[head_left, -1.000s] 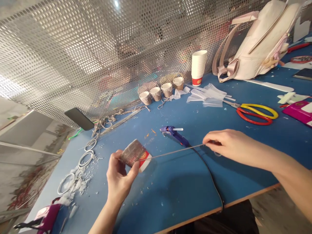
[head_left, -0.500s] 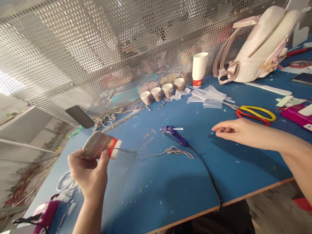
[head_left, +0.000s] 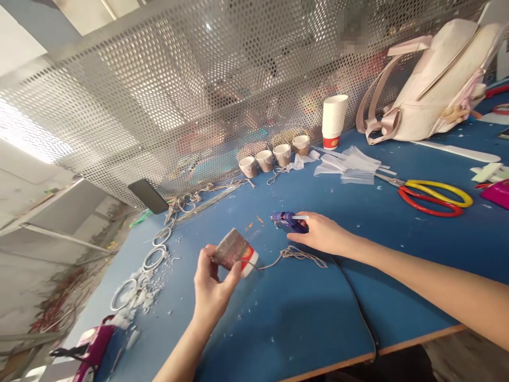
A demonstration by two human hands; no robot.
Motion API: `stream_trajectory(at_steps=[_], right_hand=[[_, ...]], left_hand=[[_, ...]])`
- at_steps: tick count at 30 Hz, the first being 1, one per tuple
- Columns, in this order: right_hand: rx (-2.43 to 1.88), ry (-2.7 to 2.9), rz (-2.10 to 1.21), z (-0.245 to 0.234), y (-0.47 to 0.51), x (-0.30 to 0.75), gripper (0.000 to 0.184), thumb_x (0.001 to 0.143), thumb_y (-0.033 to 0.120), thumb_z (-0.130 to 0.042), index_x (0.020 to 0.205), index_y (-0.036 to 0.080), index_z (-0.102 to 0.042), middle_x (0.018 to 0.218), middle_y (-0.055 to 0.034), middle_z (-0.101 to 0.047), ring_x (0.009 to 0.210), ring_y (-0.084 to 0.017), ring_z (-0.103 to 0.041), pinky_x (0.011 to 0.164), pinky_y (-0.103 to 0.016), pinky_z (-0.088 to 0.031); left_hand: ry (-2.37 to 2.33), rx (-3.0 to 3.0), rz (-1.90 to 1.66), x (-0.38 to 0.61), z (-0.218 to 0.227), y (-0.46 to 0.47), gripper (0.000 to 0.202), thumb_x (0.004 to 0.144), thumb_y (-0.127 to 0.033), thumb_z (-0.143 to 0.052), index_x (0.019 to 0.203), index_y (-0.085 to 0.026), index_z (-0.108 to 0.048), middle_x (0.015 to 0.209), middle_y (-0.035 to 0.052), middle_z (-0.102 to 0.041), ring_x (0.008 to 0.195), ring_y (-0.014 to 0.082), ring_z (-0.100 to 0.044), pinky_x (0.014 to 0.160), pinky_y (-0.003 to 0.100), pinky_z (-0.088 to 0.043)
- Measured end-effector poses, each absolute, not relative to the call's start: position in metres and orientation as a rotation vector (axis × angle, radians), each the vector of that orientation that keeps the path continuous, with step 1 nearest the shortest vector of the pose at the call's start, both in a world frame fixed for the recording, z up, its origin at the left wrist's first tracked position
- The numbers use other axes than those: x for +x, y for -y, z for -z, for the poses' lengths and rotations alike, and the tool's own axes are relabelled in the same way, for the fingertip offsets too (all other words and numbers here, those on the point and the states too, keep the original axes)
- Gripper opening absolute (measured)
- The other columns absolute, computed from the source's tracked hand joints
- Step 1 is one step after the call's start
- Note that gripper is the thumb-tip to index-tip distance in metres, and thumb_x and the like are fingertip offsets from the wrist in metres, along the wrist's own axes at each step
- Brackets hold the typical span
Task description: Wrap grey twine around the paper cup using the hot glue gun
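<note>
Holds a tilted paper cup [head_left: 230, 248] above the blue table [head_left: 310, 318], pinched between thumb and fingers of the left hand [head_left: 214, 284]. Exposes the cup's red-and-white end toward the right, beyond a grey-brown wrap. Trails a cord [head_left: 292, 251] from near the left thumb to a loose bundle on the table, just below the purple-blue glue gun [head_left: 281, 218]. Curls the right hand [head_left: 320, 231] about the glue gun's handle; cannot discern how tightly, with some fingers hidden.
</note>
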State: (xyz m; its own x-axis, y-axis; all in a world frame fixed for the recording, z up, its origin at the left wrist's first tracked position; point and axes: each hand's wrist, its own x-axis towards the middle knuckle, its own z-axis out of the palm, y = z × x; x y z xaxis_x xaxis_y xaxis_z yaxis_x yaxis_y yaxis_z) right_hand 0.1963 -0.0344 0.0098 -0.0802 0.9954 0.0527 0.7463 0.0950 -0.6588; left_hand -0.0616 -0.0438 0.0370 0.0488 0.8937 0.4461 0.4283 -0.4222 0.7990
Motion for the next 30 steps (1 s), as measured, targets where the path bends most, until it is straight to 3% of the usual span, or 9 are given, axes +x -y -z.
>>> stream_trajectory(at_steps=[4,8,12,15,24,30], right_hand=[[-1.682,1.811,-0.670,0.001,0.026,0.184,0.024,0.082,0.031,-0.053,0.095,0.015,-0.065,0.090,-0.0086,-0.068,0.084,-0.024,-0.063,0.071,-0.032,-0.047],[-1.604,1.739,-0.749,-0.006,0.037,0.185,0.020,0.083,0.020,-0.046,0.093,0.016,-0.063,0.082,-0.0041,-0.068,0.072,-0.017,-0.064,0.065,-0.027,-0.049],[-1.404,1.665,-1.045,-0.024,0.065,0.191,0.014,0.084,0.026,-0.047,0.086,0.019,-0.060,0.063,0.0010,-0.062,0.054,-0.015,-0.059,0.051,-0.025,-0.047],[-1.253,1.707,-1.093,-0.033,0.084,0.192,0.017,0.087,0.035,-0.049,0.081,0.022,-0.058,0.061,0.0016,-0.060,0.051,-0.014,-0.056,0.048,-0.024,-0.046],[-1.140,1.908,-0.972,-0.033,0.096,0.180,0.018,0.087,0.035,-0.052,0.078,0.022,-0.062,0.072,-0.0008,-0.068,0.058,-0.014,-0.060,0.058,-0.025,-0.048],[-1.171,1.931,-0.960,-0.029,0.097,0.177,0.019,0.088,0.034,-0.050,0.075,0.022,-0.059,0.065,0.0017,-0.065,0.056,-0.014,-0.058,0.055,-0.024,-0.045]], left_hand=[[-1.283,1.937,-1.229,-0.059,-0.029,0.049,0.019,0.071,-0.023,-0.067,0.075,-0.021,-0.048,0.070,-0.0042,-0.046,0.056,0.0097,-0.042,0.051,0.020,-0.039],[-1.269,1.924,-1.184,-0.060,-0.027,0.050,0.017,0.073,-0.026,-0.065,0.078,-0.021,-0.049,0.072,-0.0036,-0.046,0.058,0.0105,-0.043,0.053,0.021,-0.040],[-1.289,1.875,-1.169,-0.061,-0.028,0.050,0.019,0.075,-0.030,-0.066,0.078,-0.021,-0.050,0.072,-0.0024,-0.048,0.060,0.0117,-0.045,0.055,0.022,-0.042],[-1.253,1.885,-1.180,-0.063,-0.026,0.050,0.017,0.076,-0.029,-0.066,0.082,-0.021,-0.052,0.075,-0.0011,-0.049,0.063,0.0128,-0.046,0.057,0.023,-0.043],[-1.244,1.991,-1.156,-0.064,-0.019,0.048,0.018,0.074,-0.017,-0.065,0.087,-0.022,-0.053,0.079,-0.0009,-0.049,0.068,0.0142,-0.047,0.063,0.026,-0.043],[-1.275,2.064,-1.110,-0.065,-0.016,0.049,0.021,0.073,-0.017,-0.066,0.088,-0.023,-0.053,0.078,-0.0008,-0.048,0.069,0.0157,-0.045,0.064,0.028,-0.041]])
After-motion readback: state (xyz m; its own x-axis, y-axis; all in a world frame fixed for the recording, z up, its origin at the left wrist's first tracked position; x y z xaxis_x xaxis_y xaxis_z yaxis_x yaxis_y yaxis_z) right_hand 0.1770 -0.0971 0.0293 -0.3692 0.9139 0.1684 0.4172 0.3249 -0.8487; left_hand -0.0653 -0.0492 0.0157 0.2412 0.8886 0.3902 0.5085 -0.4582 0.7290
